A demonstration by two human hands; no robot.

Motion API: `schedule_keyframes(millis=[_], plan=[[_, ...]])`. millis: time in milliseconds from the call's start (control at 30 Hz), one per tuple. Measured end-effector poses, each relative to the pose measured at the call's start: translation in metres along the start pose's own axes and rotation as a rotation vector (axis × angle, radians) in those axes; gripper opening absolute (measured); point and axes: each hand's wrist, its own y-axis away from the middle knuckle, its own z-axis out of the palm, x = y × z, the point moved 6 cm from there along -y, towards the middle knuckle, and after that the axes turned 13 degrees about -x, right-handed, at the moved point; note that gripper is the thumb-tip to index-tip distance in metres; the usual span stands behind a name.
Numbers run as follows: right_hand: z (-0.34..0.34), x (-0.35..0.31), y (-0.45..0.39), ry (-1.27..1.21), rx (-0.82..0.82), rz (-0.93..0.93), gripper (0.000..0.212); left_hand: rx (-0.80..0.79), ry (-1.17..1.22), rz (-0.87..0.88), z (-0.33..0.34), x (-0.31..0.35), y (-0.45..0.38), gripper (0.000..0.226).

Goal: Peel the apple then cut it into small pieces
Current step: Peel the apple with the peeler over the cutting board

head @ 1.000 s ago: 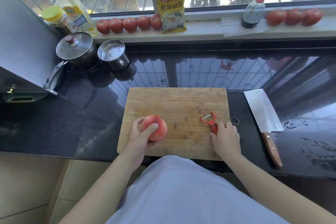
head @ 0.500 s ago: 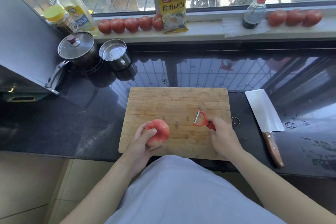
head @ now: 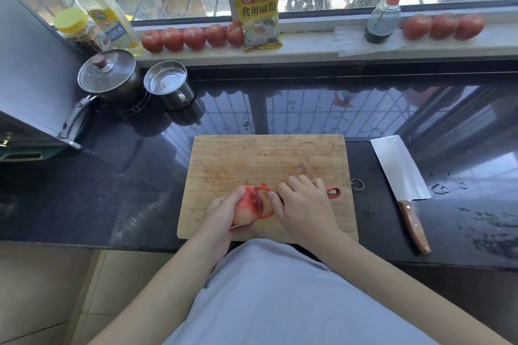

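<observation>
Gripping the firm, round, roll-prone apple (head: 244,209) over the cutting board (head: 269,159), the left hand (head: 221,218) steadies it while the right hand (head: 304,204) clasps the peeler (head: 263,203).

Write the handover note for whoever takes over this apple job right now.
Left hand grips the apple above the near edge of the cutting board.
Right hand grips the red peeler, blade against the apple's right side.
Cleaver lies on the counter right of the board, untouched.
Done: peeler brought to the apple; no peel strips visible.
Left: peel all round, then cut into small pieces.
</observation>
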Motion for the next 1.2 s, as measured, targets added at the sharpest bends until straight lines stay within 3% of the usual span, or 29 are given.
schedule_keyframes(millis=[167, 333, 567, 900, 1033, 1133, 1200], plan=[[-0.003, -0.012, -0.004, 0.008, 0.026, -0.043, 0.034, -0.015, 0.059, -0.031, 0.011, 0.002, 0.001, 0.031], [-0.005, -0.015, -0.006, 0.031, 0.059, -0.037, 0.035, 0.007, 0.157, 0.025, 0.012, -0.001, -0.007, 0.040], [0.001, -0.004, -0.014, 0.044, 0.103, -0.036, 0.040, 0.129, 0.119, 0.045, 0.006, -0.003, -0.012, 0.037], [0.046, 0.046, -0.034, 0.209, -0.429, 0.146, 0.039, 0.072, 0.192, -0.002, -0.008, -0.004, -0.003, 0.078], [0.029, 0.057, -0.032, 0.197, -0.347, 0.250, 0.034, 0.020, 0.212, -0.066, -0.006, -0.004, 0.002, 0.057], [0.041, 0.066, -0.022, 0.177, -0.504, 0.214, 0.033, -0.006, 0.218, -0.072, -0.005, -0.003, 0.003, 0.051], [0.035, 0.064, -0.017, 0.074, -0.402, 0.177, 0.036, -0.020, 0.216, -0.060, -0.003, 0.001, 0.005, 0.050]])
